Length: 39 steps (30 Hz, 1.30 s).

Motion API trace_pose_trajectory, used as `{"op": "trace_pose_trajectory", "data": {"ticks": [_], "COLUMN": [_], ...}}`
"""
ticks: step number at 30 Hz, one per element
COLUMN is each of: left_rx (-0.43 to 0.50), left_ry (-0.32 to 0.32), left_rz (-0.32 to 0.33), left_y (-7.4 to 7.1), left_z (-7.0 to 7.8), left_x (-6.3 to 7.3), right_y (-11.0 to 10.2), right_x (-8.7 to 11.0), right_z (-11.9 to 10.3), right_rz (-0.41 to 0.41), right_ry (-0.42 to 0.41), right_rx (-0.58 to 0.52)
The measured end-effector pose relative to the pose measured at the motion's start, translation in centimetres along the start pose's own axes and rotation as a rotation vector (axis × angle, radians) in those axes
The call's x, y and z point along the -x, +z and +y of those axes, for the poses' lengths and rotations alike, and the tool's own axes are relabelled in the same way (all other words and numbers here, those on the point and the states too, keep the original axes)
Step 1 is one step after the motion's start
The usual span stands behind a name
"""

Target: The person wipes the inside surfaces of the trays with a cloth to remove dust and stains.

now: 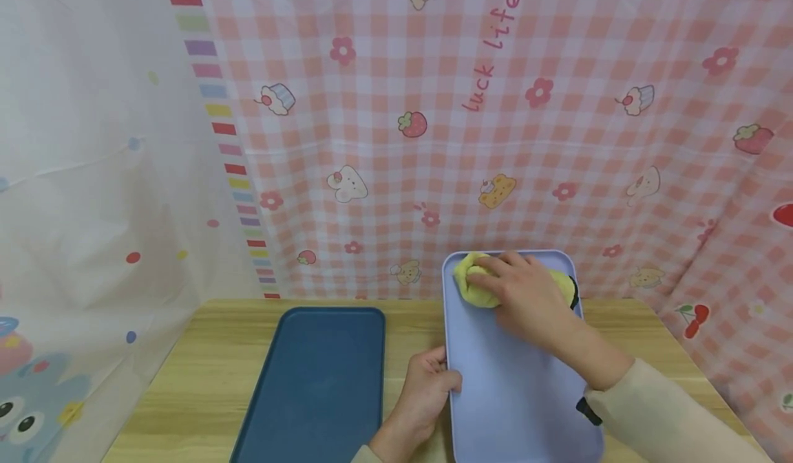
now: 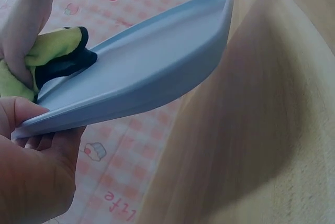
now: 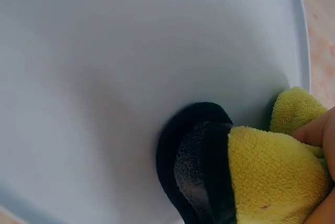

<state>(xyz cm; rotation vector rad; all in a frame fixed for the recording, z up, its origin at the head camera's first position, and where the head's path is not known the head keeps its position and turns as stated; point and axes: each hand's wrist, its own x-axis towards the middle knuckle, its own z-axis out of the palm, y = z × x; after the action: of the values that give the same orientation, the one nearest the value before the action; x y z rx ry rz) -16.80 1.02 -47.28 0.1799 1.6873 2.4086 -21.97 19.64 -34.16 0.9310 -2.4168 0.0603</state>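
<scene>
Wiping looks unfinished — the right hand (image 1: 529, 301) clutches a yellow cloth (image 1: 479, 298) on the purple tray (image 1: 508, 394), left hand (image 1: 426, 389) pinching its side; the blue tray (image 1: 322, 380) lies untouched.

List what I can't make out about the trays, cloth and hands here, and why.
Blue tray: near end, cut off by the head view's bottom edge.
Lavender tray: patch under the yellow cloth, covered by it in the head and right wrist views.
Left hand: some fingers, hidden behind that tray in the head view.
Right hand: mostly cut off by the right wrist view's right edge.
</scene>
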Motion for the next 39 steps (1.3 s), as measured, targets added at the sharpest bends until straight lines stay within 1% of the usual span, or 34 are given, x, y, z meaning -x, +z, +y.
{"op": "trace_pose_trajectory", "data": {"ticks": [8, 20, 23, 26, 31, 39], "left_rx": [0.004, 0.019, 0.021, 0.022, 0.029, 0.022], "left_ry": [-0.005, -0.008, -0.009, -0.007, 0.0, -0.004], "left_rz": [0.01, 0.021, 0.022, 0.023, 0.023, 0.027], "left_y": [0.0, 0.0, 0.0, 0.0, 0.0, 0.1], "left_z": [0.2, 0.4, 0.4, 0.4, 0.3, 0.2], "left_x": [0.1, 0.0, 0.0, 0.0, -0.1, -0.1], "right_y": [-0.6, -1.4, -1.4, -1.5, -1.6, -1.2], "right_x": [1.0, 2.8, 3.1, 3.5, 4.0, 5.2], "right_z": [1.5, 4.3, 4.9, 5.4, 5.7, 5.2], "right_rz": [-0.019, 0.007, 0.015, 0.012, 0.0, -0.011], "right_ry": [0.037, 0.057, 0.056, 0.078, 0.102, 0.086], "right_rx": [-0.005, 0.047, 0.045, 0.036, 0.035, 0.042]}}
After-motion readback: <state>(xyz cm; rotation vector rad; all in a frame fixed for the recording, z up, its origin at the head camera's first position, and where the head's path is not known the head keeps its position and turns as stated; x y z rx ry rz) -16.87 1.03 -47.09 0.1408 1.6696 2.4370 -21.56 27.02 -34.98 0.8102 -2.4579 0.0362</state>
